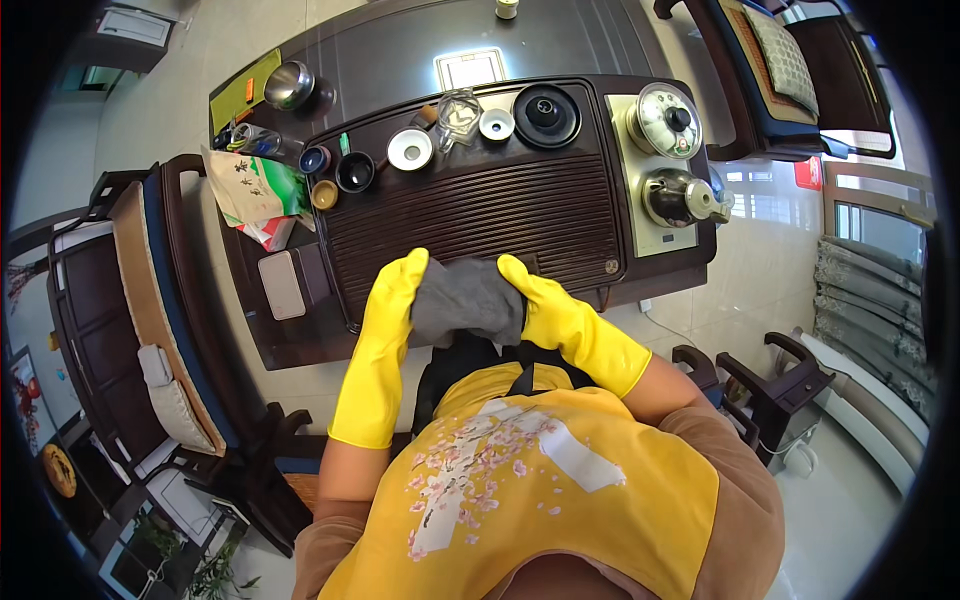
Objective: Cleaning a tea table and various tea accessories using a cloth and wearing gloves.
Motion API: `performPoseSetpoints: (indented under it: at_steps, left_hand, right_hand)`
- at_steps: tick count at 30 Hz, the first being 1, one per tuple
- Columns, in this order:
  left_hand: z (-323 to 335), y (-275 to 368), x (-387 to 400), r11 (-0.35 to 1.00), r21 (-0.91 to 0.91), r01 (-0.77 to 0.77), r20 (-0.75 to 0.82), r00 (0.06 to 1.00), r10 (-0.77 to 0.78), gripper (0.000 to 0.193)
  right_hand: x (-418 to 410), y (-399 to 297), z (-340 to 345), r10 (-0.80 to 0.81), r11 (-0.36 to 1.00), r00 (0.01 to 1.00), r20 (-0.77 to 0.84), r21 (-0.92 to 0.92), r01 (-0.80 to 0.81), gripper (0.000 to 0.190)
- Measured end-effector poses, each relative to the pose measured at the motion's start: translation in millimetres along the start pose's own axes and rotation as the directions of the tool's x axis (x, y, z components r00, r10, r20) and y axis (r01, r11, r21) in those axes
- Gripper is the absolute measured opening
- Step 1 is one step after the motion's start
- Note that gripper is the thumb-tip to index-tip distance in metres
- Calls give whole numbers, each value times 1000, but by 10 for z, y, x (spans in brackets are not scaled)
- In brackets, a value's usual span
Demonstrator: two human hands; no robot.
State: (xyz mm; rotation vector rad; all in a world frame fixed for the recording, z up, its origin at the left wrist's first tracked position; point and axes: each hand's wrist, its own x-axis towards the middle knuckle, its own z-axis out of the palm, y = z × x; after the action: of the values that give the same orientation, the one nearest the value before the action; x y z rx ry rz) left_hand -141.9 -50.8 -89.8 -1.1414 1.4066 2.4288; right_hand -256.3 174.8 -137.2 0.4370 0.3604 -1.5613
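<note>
Between my two yellow rubber gloves a dark grey cloth (pixel 466 300) is held up, bunched, in front of my apron. My left hand (pixel 394 300) grips its left side, thumb on top. On the opposite side my right hand (pixel 544 304) pinches the cloth's edge. Beyond the cloth lies a dark slatted tea tray (pixel 472 217), set on a dark wooden tea table (pixel 360 45). Along the tray's far part stand a white bowl (pixel 410 149), a black cup (pixel 355 172), a glass pitcher (pixel 459 118), a white cup (pixel 496 125) and a black lidded dish (pixel 547 116).
At the right, a glass-lidded pot (pixel 666 120) and a kettle (pixel 671 198) stand on a hot plate unit (pixel 664 244). A tea bag (pixel 255 184), a metal bowl (pixel 289 85) and a flat rectangular pad (pixel 282 285) lie at the left. Wooden armchairs (pixel 187 300) flank the table.
</note>
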Motion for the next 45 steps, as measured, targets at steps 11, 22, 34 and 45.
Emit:
performPoseSetpoints:
  at_steps: [11, 22, 34, 45]
  left_hand:
    - [-947, -1081, 615, 656, 748, 95, -468, 777, 421, 49]
    - [-906, -1244, 1827, 715, 508, 481, -859, 216, 465, 61]
    - [-672, -1057, 2177, 572, 272, 774, -891, -22, 454, 52]
    - [-794, -1246, 2180, 483, 327, 812, -827, -2, 563, 49]
  right_hand:
    - [-22, -252, -91, -376, 916, 764, -524, -336, 220, 23]
    - [1916, -168, -347, -683, -584, 593, 426, -806, -94, 16]
    - [1111, -1022, -1099, -842, -298, 519, 146, -929, -222, 36]
    - [1929, -446, -926, -785, -521, 476, 396, -838, -162, 27]
